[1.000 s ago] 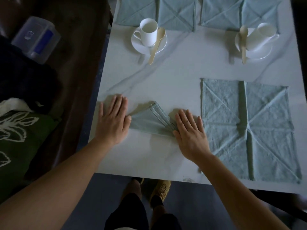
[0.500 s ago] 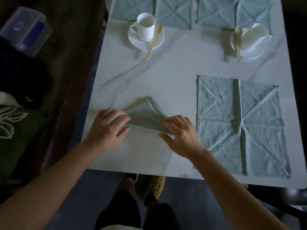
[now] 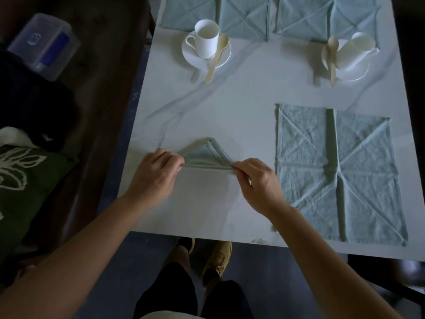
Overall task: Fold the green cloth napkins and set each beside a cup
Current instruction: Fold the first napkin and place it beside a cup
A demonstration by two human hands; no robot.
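At the near edge of the white marble-patterned table [image 3: 230, 107], we hold a folded green napkin [image 3: 205, 157] by its two ends. Our left hand [image 3: 154, 176] curls its fingers round the left corner and our right hand [image 3: 257, 180] pinches the right corner between thumb and forefinger.

The cloth is a pale, muted green, folded down into a small flat triangle. Its long edge runs between our hands and its point faces away from us, toward the cups. Stacked hemmed edges show as parallel lines along the right slope. It lies at the table's near-left part, well apart from both cups.

Just to the right, a second napkin [image 3: 333, 171] lies spread open and square, creased with a vertical fold line and diagonals. Two more open napkins [image 3: 216, 17] [image 3: 322, 17] lie at the far edge.

A white cup [image 3: 207, 41] stands on a saucer [image 3: 190, 58] with a wooden spoon [image 3: 215, 59] leaning over the rim. Farther right, another cup [image 3: 355, 49] sits on its saucer [image 3: 354, 72] with a spoon [image 3: 332, 58].

A clear plastic box [image 3: 44, 46] and a green cushion [image 3: 23, 185] sit on the dark seat at left.
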